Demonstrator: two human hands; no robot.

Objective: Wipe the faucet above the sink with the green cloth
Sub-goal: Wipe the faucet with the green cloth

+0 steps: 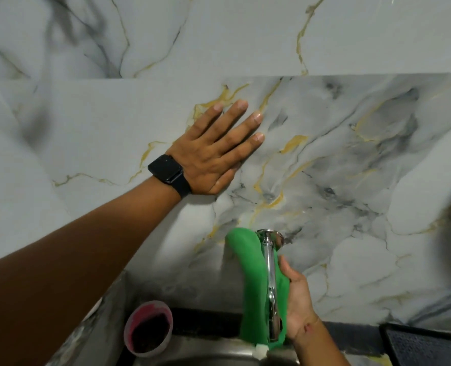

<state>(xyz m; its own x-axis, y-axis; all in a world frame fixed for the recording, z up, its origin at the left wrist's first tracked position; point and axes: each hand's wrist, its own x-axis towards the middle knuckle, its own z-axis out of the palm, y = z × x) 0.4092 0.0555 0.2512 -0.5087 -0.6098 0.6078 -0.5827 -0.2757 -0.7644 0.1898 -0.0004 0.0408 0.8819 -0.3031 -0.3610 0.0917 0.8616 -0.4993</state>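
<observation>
Two hands are in view. Left hand (213, 151): fingers spread, palm laid flat against the marble-pattern wall (351, 154), grasping nothing; one black watch (169, 172) sits on its wrist. Right hand (297, 299): wrapped around the green cloth (250, 281) from the right side, thumb up along the cloth's edge, pressing it against the faucet.

One chrome faucet (271, 281) projects from the wall toward the camera. Its round base meets the wall just above the cloth's upper end. The one green cloth cradles the spout from beneath and on both sides, leaving the top of the chrome tube exposed. One small white tag (261, 350) hangs at the cloth's lower edge.

One steel sink (219, 347) lies directly below the faucet. One pinkish cup (148, 328) with dark contents stands at the sink's left rim, well apart from the cloth.
</observation>
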